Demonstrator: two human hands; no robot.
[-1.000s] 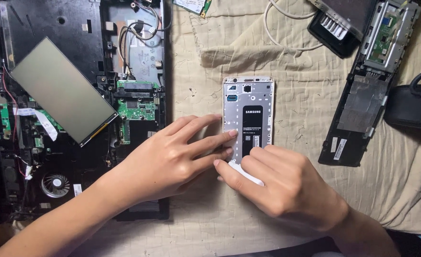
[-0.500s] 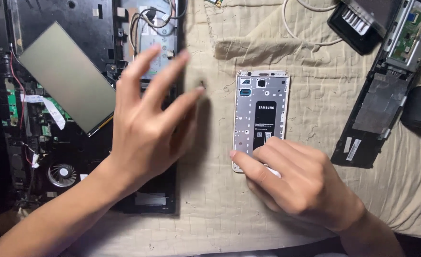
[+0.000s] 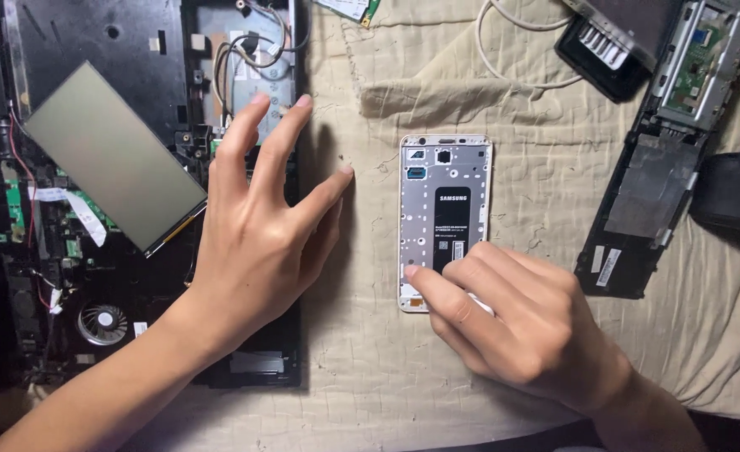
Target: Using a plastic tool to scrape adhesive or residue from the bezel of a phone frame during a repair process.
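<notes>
An opened white phone (image 3: 444, 209) with its back cover off lies on a beige cloth (image 3: 387, 360), its black battery showing. My right hand (image 3: 512, 322) rests on the phone's lower end, fingers curled over the bottom right corner, index fingertip pressing near the lower left edge. My left hand (image 3: 257, 226) hovers with fingers spread over the right edge of a dismantled black laptop base (image 3: 136, 50), apart from the phone and holding nothing.
A grey rectangular panel (image 3: 110, 163) lies on the laptop base, with a cooling fan (image 3: 102, 322) and circuit boards below. At top right sit a dismantled metal drive part (image 3: 696, 63), a black plate (image 3: 638, 218), a white cable (image 3: 504, 59) and a black pouch (image 3: 734, 188).
My left hand lifted off the phone and moved left over the laptop base with fingers spread. My right hand stayed on the phone's lower end.
</notes>
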